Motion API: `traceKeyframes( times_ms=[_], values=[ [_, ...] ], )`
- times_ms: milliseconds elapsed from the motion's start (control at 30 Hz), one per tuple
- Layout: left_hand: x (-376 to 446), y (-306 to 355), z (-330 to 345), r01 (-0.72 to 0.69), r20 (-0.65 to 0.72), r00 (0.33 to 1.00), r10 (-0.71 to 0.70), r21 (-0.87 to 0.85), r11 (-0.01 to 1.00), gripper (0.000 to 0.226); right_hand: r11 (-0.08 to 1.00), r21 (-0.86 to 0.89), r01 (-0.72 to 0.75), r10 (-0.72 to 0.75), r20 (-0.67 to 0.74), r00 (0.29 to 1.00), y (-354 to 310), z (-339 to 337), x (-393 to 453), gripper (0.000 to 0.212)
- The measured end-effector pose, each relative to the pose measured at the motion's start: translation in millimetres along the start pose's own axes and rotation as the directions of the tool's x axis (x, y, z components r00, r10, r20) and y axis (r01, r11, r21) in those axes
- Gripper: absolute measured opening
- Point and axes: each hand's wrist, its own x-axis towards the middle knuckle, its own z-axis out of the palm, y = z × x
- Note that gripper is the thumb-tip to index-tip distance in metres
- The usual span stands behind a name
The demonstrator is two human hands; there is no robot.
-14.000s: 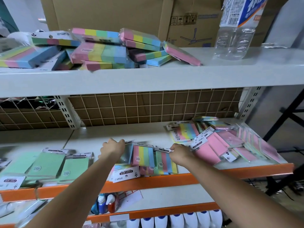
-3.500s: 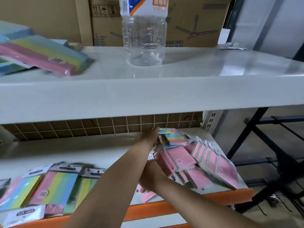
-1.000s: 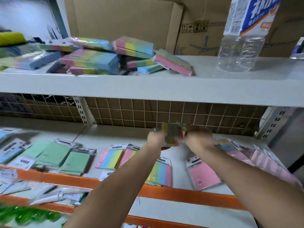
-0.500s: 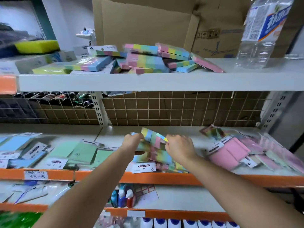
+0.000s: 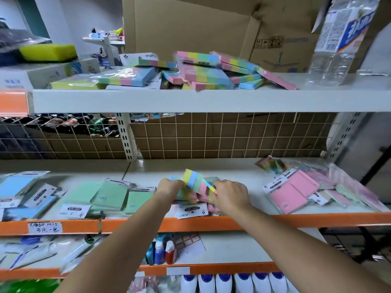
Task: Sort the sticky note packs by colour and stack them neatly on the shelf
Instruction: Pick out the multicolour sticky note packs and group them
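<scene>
while pink packs [image 5: 291, 193] lie well apart, left hand [image 5: 169, 188] and right hand [image 5: 229, 194] each grip the striped pack [image 5: 197, 182].

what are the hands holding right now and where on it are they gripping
Both hands grip a bunch of multicolour sticky note packs over the middle shelf: the left hand at its left end, the right hand at its right end.

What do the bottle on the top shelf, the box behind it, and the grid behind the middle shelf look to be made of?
Bottle: clear thin plastic, see-through and ribbed, with a printed label. Box: brown corrugated cardboard, matte, with creased flaps and printed handling symbols. Grid: probably metal wire with a white coating, judging by its thin straight bars.
</scene>
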Motion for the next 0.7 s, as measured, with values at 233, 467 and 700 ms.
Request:
traceKeyframes(
  times_ms=[233, 467, 700],
  values=[
    [33, -14, 6, 0.023, -0.051, 0.999, -0.012, 0.211, 0.977, 0.067, 0.999, 0.031, 0.032, -0.033, 0.029, 0.999, 1, 3, -7, 0.036],
    [11, -8, 8, 0.055, -0.014, 0.998, -0.053, 0.203, 0.978, 0.06, 0.968, 0.214, -0.13, 0.109, 0.105, 0.988, 3, 10, -6, 0.044],
    [12, -11, 11, -0.033, 0.013, 0.999, 0.031, 0.139, 0.99, 0.058, 0.93, 0.219, -0.296, 0.265, 0.161, 0.951, 8, 13, -4, 0.04]
  ],
)
